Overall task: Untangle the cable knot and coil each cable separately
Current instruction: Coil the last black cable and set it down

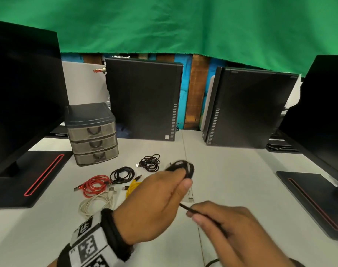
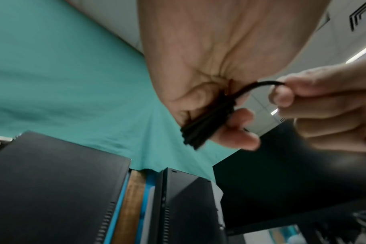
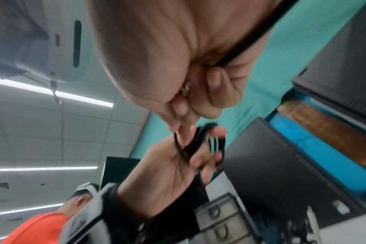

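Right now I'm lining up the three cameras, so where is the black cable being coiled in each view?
Head: black cable coil at centre, held by the left hand; its tail runs to the right hand.
Left wrist: bundle right of centre, under the palm.
Right wrist: loops at centre, in the far hand.
Shared landmark: the green cloth.

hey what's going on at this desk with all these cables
A person is coiling a black cable above the table. The left hand grips the wound loops, while the right hand pinches the free strand leading to them. Five coils already lie on the table beside a small drawer unit: red, white, yellow and two black ones.
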`<state>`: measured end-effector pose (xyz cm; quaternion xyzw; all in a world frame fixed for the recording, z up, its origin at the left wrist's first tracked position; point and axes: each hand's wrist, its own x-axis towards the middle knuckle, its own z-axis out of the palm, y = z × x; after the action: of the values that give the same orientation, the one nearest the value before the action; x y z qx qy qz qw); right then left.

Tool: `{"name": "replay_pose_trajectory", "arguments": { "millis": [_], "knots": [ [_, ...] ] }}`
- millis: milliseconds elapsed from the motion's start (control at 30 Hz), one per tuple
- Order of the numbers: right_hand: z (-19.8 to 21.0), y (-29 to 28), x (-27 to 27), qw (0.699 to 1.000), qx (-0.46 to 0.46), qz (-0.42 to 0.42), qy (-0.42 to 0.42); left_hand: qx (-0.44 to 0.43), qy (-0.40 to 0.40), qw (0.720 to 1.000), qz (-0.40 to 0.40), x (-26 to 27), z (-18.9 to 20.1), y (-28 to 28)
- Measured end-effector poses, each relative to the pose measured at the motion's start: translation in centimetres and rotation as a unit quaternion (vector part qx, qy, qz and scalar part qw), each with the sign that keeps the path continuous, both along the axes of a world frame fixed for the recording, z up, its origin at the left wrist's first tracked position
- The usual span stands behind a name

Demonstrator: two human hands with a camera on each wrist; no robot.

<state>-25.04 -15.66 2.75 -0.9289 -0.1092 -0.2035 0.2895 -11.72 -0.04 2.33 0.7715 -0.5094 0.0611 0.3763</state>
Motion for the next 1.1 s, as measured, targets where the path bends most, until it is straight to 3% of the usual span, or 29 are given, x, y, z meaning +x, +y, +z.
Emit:
{"name": "replay_pose_trajectory", "arguments": {
  "millis": [67, 133, 300, 433, 500, 633, 767, 833, 900, 967, 1033, 1100],
  "knots": [
    [0.7, -1.1, -0.1, 0.998, 0.014, -0.011, -0.052, 0.034, 0.085, 0.994, -0.066, -0.3, 0.4, 0.2],
    [0.7, -2.1, 0.2, 0.996, 0.046, -0.013, -0.08, 0.046, 0.197, 0.97, -0.133, -0.7, 1.3, 0.5],
    [-0.4, -2.8, 1.5, 0.984, 0.119, -0.052, -0.121, 0.016, 0.402, 0.874, -0.272, -0.1, 2.2, 1.7],
    [-1.7, -2.1, 2.3, 0.985, 0.152, -0.043, -0.071, -0.071, 0.474, 0.801, -0.36, -0.4, 2.7, 1.8],
    [-2.2, -1.2, 2.5, 0.988, 0.149, -0.032, -0.029, -0.154, 0.484, 0.787, -0.35, -0.6, 2.5, 1.3],
    [-2.8, 0.6, 2.1, 0.987, 0.141, -0.012, 0.076, -0.253, 0.453, 0.831, -0.202, -0.2, 1.9, 0.5],
    [-2.4, 1.1, 1.8, 0.986, 0.085, -0.018, 0.143, -0.255, 0.452, 0.838, -0.168, -0.3, 1.1, -0.4],
    [-2.0, 1.0, 1.7, 0.984, 0.057, -0.025, 0.166, -0.246, 0.431, 0.856, -0.146, -0.4, 0.9, -0.7],
    [-1.5, 1.3, 1.4, 0.982, 0.008, -0.03, 0.187, -0.191, 0.34, 0.917, -0.086, -0.3, 0.3, -0.8],
    [-1.4, 1.3, 1.3, 0.984, -0.035, -0.022, 0.175, -0.081, 0.155, 0.985, 0.003, 0.2, -0.7, -0.6],
    [-0.9, 0.4, 1.0, 0.993, -0.071, -0.022, 0.091, 0.015, 0.038, 0.999, 0.019, 0.3, -1.3, -0.4],
    [0.3, -0.9, 0.1, 0.998, -0.042, -0.036, 0.024, 0.073, 0.075, 0.994, -0.023, 0.0, -1.0, -0.3]
  ]
}}
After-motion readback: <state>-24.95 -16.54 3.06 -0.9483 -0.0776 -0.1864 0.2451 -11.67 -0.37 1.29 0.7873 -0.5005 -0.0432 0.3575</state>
